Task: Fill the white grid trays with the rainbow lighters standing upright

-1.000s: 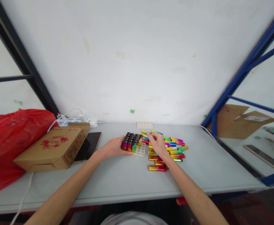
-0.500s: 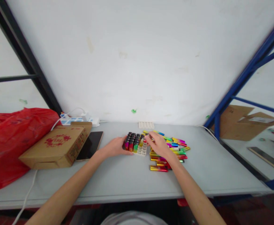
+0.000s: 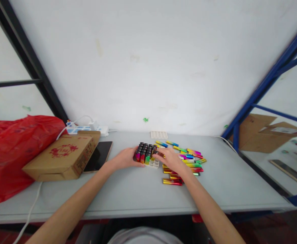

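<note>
A white tray [image 3: 154,164] on the grey table [image 3: 128,193] holds several upright rainbow-coloured sticks with black caps [image 3: 144,153]. My left hand [image 3: 124,158] rests against the tray's left side, fingers curled on it. My right hand [image 3: 169,159] has its fingers pinched at the tray's right edge on a stick that is mostly hidden. To the right lies a loose heap of the same shiny sticks [image 3: 189,159].
A second white tray [image 3: 158,135] lies by the back wall. Left of the hands are a dark phone [image 3: 99,156], a cardboard box [image 3: 62,156], a red plastic bag [image 3: 11,152] and a power strip [image 3: 87,129]. A blue shelf frame [image 3: 262,88] stands at the right.
My right hand has moved left from the loose heap to the tray's right edge. My left hand has stayed on the tray.
</note>
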The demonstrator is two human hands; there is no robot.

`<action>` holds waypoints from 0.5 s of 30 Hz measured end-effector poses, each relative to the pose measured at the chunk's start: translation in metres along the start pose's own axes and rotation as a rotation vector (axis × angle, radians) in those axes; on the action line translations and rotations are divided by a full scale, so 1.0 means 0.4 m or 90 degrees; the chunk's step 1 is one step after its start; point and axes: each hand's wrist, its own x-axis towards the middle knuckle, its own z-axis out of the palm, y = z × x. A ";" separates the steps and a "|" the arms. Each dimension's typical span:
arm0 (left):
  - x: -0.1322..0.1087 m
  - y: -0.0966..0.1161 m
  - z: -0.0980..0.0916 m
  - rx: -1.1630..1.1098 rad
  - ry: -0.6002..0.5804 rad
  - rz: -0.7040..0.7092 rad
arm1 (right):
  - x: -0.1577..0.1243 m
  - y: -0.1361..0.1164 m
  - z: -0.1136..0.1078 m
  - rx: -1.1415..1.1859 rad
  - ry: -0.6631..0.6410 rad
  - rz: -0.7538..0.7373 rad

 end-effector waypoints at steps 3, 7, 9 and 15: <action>-0.002 0.002 -0.003 -0.014 0.005 0.002 | 0.003 -0.006 0.010 -0.080 -0.007 0.027; -0.003 0.000 -0.004 -0.030 0.012 0.004 | 0.003 -0.003 0.004 -0.120 -0.019 0.095; -0.003 -0.002 -0.003 -0.035 0.016 -0.001 | -0.002 0.013 -0.013 -0.113 -0.007 0.106; -0.002 0.001 -0.004 -0.019 0.016 -0.013 | -0.040 0.154 -0.087 -0.147 0.121 0.155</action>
